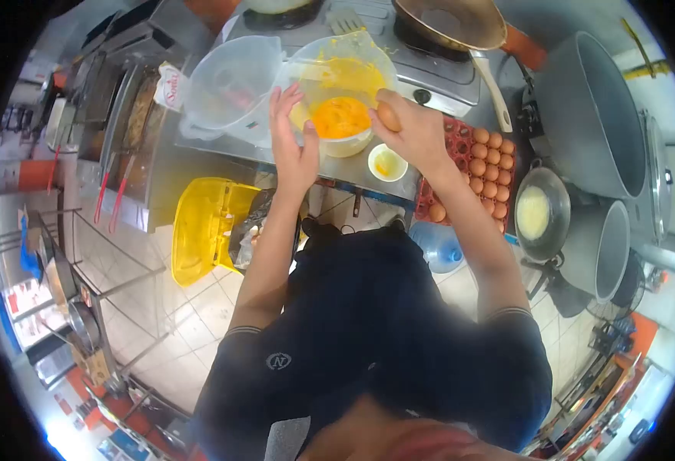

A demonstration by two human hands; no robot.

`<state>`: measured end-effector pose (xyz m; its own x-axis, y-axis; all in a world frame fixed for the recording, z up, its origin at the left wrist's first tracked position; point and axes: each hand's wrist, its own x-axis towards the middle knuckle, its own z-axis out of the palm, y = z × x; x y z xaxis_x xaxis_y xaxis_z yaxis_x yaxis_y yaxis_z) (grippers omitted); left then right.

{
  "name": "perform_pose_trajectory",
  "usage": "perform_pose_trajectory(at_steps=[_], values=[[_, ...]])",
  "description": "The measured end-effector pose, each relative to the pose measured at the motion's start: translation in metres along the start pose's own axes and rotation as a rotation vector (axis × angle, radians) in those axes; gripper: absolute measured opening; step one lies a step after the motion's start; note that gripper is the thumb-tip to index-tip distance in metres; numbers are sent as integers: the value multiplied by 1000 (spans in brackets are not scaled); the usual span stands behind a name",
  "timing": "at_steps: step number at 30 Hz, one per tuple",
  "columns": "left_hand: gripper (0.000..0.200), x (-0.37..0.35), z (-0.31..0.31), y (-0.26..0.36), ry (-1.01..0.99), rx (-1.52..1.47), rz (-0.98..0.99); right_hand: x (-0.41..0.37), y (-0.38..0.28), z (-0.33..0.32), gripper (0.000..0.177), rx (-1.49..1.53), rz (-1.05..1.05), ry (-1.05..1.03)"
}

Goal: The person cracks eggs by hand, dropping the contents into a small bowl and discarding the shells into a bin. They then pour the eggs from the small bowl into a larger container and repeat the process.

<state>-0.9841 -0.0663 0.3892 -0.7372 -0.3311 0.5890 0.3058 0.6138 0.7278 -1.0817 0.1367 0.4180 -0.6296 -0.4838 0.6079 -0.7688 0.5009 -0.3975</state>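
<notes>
My right hand [416, 132] is closed around a brown egg [388, 117], at the right rim of a translucent plastic bowl [379, 65]. Bright orange-yellow beaten egg [341, 117] lies in the bowl, and yellow smears coat its inner wall. My left hand [296, 150] is raised at the bowl's left side, its fingers apart and nothing in them. Just below the right hand stands a small white cup [378, 172] with some egg in it. To the right, a red egg tray [452, 131] carries rows of brown eggs [491, 173]; some of its hollows hold none.
An empty clear tub [233, 81] stands left of the bowl. Behind are a stove [449, 88] and a frying pan [452, 23] with its handle pointing towards me. Large grey pots [595, 115] and a dark pan [545, 238] are at right. A yellow bin [191, 238] sits below left.
</notes>
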Motion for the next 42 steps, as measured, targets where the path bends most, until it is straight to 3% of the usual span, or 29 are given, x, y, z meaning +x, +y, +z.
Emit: perform_pose_trajectory(at_steps=[5, 7, 11, 14, 16, 18, 19, 20, 21, 22, 23, 24, 25, 28, 30, 36, 40, 42], values=[[46, -2, 1, -4, 4, 30, 30, 6, -3, -10, 31, 19, -29, 70], [46, -5, 1, -4, 31, 42, 47, 2, -1, -1, 30, -78, 49, -89], [47, -4, -1, -2, 20, 15, 36, 6, -11, -8, 30, 35, 70, -75], [44, 6, 3, -2, 57, 1, 50, 12, -7, -11, 33, -48, 82, -208], [41, -1, -1, 5, 87, 3, 38, 11, -6, -18, 31, 169, 67, -75], [38, -10, -4, 17, 89, 316, 213, 10, -9, -30, 28, 400, 133, 22], [35, -21, -2, 27, -9, 225, 257, 4, -5, -34, 28, 402, 123, 20], [33, -34, 2, 39, -109, 133, 300, -6, 4, -37, 28, 558, 385, -93], [35, -45, 10, 54, -241, 84, 210, -19, 13, -39, 27, 706, 654, -219], [37, -50, 20, 64, -369, 35, 121, -30, 24, -34, 27, 707, 646, -229], [37, -53, 32, 66, -357, 41, 119, -43, 36, -26, 27, 728, 676, -304], [38, -57, 45, 62, -413, 56, -54, -52, 44, -20, 28, 748, 702, -377], [40, -60, 57, 55, -465, 68, -224, -57, 41, -17, 32, 763, 889, -467], [45, -69, 77, 22, -429, -17, -196, -78, 51, -2, 32, 856, 979, -572], [46, -73, 82, 13, -455, -31, -201, -87, 54, 4, 31, 1134, 1093, -641], [49, -76, 86, -4, -520, -12, -158, -94, 65, 11, 35, 989, 778, -811], [52, -69, 85, -12, -605, 9, -158, -90, 63, 8, 55, 783, 777, -904], [51, -67, 87, -17, -569, -47, -60, -99, 74, 18, 54, 849, 762, -895]])
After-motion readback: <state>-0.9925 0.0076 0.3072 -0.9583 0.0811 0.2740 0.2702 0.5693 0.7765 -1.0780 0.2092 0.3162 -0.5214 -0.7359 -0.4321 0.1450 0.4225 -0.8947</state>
